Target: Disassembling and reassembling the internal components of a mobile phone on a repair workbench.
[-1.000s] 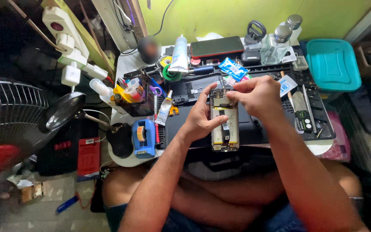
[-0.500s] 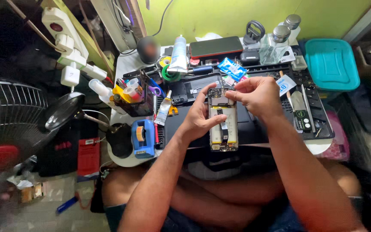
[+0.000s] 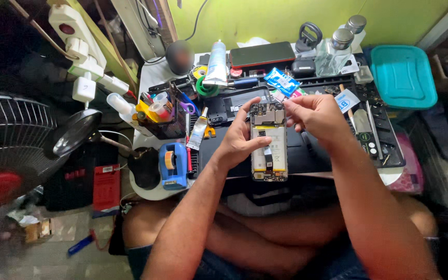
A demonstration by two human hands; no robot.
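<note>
Currently we are gripping an opened smartphone (image 3: pixel 269 142) upright above the dark work mat (image 3: pixel 307 150), our left hand (image 3: pixel 237 145) closed around its left edge to steady it. Our right hand (image 3: pixel 315 114) is pinching at its top right corner, fingertips closed; inside, a pale battery and circuit boards are showing.

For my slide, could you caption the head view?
Left hand steadies an opened phone while the right hand works its top edge.

My arms bare, no sleeves. No rings, watch or gloves on left hand (image 3: pixel 237 148) or right hand (image 3: pixel 320 116). Dark denim shorts (image 3: pixel 224 267) at 6 o'clock.
</note>
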